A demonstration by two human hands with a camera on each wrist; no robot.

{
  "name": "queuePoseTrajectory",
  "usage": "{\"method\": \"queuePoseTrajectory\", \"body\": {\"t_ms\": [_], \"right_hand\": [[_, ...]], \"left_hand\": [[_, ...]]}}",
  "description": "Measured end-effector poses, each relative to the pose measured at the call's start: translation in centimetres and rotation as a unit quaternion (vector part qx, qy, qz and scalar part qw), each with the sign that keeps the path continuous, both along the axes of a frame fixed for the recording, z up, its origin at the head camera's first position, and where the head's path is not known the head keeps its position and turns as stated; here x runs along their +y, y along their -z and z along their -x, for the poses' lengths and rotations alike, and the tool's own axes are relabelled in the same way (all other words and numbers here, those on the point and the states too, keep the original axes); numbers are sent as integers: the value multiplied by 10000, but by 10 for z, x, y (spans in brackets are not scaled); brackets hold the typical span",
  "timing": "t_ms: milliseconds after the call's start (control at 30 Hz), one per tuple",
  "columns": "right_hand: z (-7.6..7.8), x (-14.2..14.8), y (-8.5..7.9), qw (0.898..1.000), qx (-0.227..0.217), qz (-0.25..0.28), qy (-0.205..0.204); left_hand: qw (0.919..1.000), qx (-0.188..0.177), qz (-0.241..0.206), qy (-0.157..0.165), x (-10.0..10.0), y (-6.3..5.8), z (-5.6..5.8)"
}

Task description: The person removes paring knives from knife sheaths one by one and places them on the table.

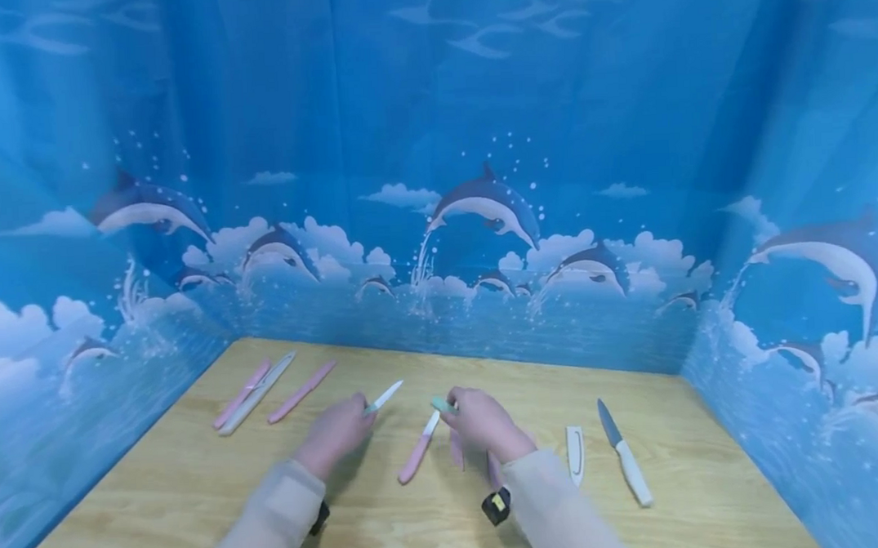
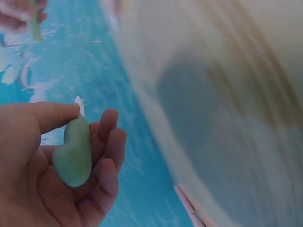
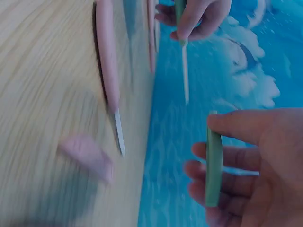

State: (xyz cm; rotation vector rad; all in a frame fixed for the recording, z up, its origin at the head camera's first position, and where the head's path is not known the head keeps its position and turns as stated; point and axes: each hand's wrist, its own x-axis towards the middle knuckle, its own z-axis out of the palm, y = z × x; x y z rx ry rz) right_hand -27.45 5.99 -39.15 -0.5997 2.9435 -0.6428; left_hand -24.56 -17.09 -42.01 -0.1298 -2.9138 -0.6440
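My left hand (image 1: 340, 429) grips a small knife by its green handle (image 2: 75, 153), its white blade (image 1: 389, 395) pointing forward and right. In my right hand (image 1: 482, 419) is a green knife sheath (image 3: 214, 170), pinched between thumb and fingers. Both hands are raised over the table, with the blade and the sheath apart. Between them on the table lies a pink-handled knife (image 1: 417, 455) with a light blade. A pink sheath (image 3: 87, 156) rests near it, partly hidden under my right hand in the head view.
At the table's (image 1: 361, 523) left lie a pink knife (image 1: 241, 395), a white sheathed knife (image 1: 256, 394) and another pink knife (image 1: 302, 392). On the right are a white sheath (image 1: 575, 454) and a white-handled knife (image 1: 627, 458) with a bare dark blade. A blue dolphin-print curtain (image 1: 431, 103) surrounds the table.
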Motion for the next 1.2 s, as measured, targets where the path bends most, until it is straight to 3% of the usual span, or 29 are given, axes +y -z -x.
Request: {"method": "queuePoseTrajectory", "body": {"t_ms": [200, 333, 467, 633, 933, 1200], "right_hand": [[13, -38, 4, 9991, -212, 212, 312], [19, -62, 11, 9978, -250, -90, 608], [20, -79, 21, 9968, -152, -528, 587], [22, -96, 30, 9910, -16, -1183, 631], [27, -111, 41, 9786, 309, -1901, 730], [29, -108, 48, 9805, 96, -1822, 730]], "left_hand": [[9991, -235, 330, -111, -11, 2, 5], [9978, -456, 478, -99, -16, 3, 11], [9954, -789, 534, -112, -18, 6, 19], [9932, -948, 672, 45, -18, 9, 28], [9864, -1005, 1296, -84, -9, 4, 30], [9792, -945, 1766, -322, 1, 9, 29]]}}
